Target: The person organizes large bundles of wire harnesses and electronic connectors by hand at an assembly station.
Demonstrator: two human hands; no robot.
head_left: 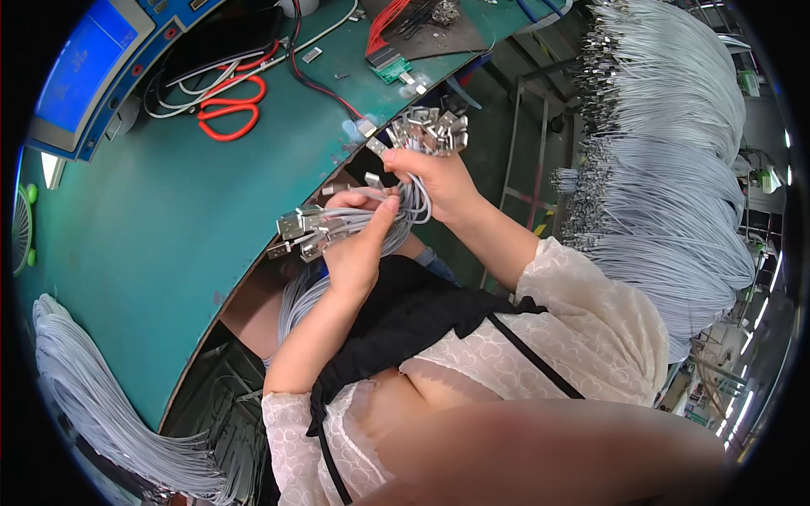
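Observation:
Just past the edge of the green table, both of my hands grip a bundle of grey USB cables [415, 212]. My left hand [356, 257] is closed round one end, where several metal USB plugs [297, 226] stick out to the left. My right hand [445, 181] is closed round the other end, with a cluster of metal plugs [434, 131] standing out above the fingers. One plug by my right thumb is close to a white connector [365, 127] at the table edge; I cannot tell if they touch. The cables' lower lengths hang behind my left forearm.
On the green table [143, 219] lie red-handled scissors [232, 116] and a green circuit board [390, 69] with red wires. A blue device with a screen [84, 63] stands back left. Grey cables [93, 371] drape over the left edge; a large cable stack [666, 169] is at right.

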